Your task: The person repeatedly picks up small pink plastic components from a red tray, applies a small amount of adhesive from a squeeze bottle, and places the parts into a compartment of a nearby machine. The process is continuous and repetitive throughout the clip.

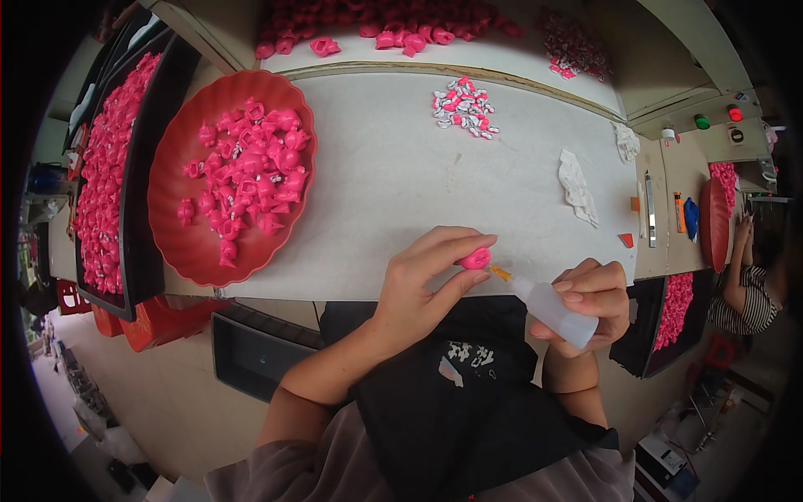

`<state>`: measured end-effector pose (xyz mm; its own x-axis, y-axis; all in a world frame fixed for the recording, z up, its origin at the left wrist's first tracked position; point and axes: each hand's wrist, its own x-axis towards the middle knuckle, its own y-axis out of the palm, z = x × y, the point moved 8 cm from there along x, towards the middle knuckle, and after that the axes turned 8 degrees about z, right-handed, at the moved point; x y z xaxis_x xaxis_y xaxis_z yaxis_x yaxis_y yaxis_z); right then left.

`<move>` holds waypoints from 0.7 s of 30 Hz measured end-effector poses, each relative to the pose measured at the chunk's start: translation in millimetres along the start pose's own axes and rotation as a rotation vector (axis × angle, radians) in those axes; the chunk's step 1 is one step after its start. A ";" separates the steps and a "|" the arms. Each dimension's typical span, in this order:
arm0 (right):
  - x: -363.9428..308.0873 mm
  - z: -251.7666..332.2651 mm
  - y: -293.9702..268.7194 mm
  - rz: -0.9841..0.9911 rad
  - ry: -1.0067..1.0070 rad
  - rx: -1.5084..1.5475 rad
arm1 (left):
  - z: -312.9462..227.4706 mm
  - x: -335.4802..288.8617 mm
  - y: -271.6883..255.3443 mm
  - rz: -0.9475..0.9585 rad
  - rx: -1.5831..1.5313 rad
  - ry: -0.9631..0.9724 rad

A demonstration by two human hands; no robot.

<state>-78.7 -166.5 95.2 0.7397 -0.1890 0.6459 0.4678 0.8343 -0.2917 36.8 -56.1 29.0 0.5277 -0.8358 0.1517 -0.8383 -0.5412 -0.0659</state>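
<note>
Between the thumb and fingers of my left hand (431, 272) is a small pink plastic part (476, 258), held above the table's front edge. My right hand (590, 303) grips a translucent white squeeze bottle (552, 309), tilted so that its thin orange nozzle (499, 273) points up and left at the pink part. The nozzle tip is at or very near the part; whether they touch I cannot tell. Farther back on the table lies a loose pile of small white and pink pieces (465, 109).
At the left, a red scalloped bowl (180, 243) holds many pink parts, beside a full black tray (138, 276). More pink parts (401, 38) cover the shelf behind. Crumpled white tissue (577, 188) lies at the right. A co-worker in a striped top (753, 301) sits far right.
</note>
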 end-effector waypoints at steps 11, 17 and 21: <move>15.3 -29.5 -22.2 -0.035 0.074 0.136 | -1.6 3.1 -20.1 -0.052 0.076 0.045; 48.0 -113.8 -9.7 0.199 0.599 0.238 | 17.2 -1.0 -54.5 -0.180 -0.198 -0.065; 64.0 -158.0 3.4 0.400 0.581 -0.250 | 18.5 -2.8 -49.0 -0.140 -0.193 -0.075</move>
<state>46.7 -257.6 24.0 0.9804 -0.1968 0.0006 0.1543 0.7670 -0.6229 79.0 -28.9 13.6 0.6434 -0.7621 0.0722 -0.7630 -0.6308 0.1412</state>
